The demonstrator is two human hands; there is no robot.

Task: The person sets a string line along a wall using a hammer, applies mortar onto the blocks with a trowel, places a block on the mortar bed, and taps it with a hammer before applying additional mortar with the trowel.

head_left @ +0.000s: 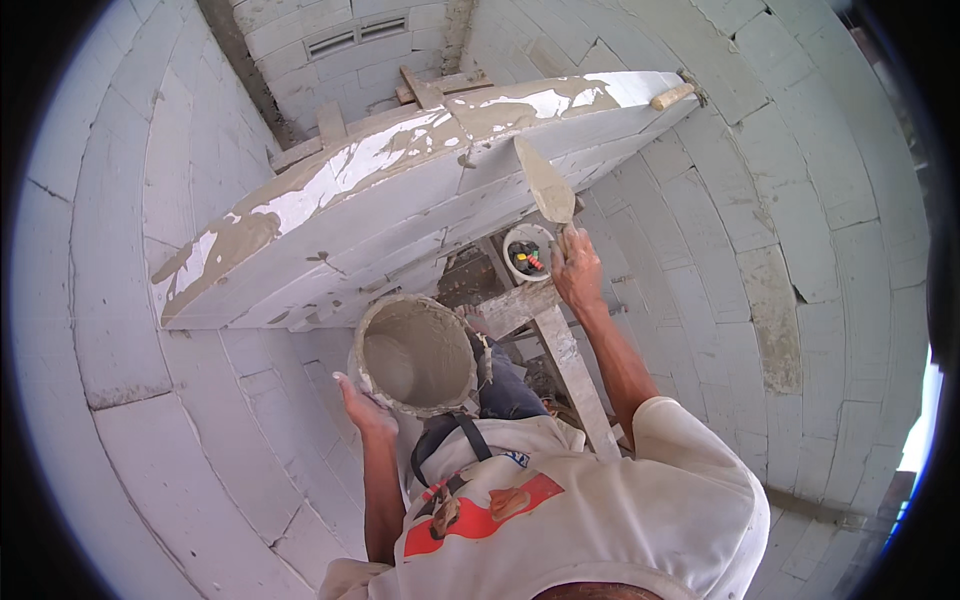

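My right hand [577,268] grips a mortar-smeared trowel [547,190], its blade pointing up at the underside edge of a block wall ledge [330,243]. Patchy grey mortar and white show along the ledge's top. My left hand [366,408] holds a mortar-coated bucket [412,355] from its lower left side, with grey mix inside. Just left of my right hand, a small white pail [529,254] contains dark and coloured items too small to name.
Pale block walls [780,180] surround me. Wooden planks [567,370] form a support below, beside my legs. Short boards [425,90] lie behind the ledge. A wooden-handled tool [672,97] rests at the ledge's right end. A vent [355,38] is in the far wall.
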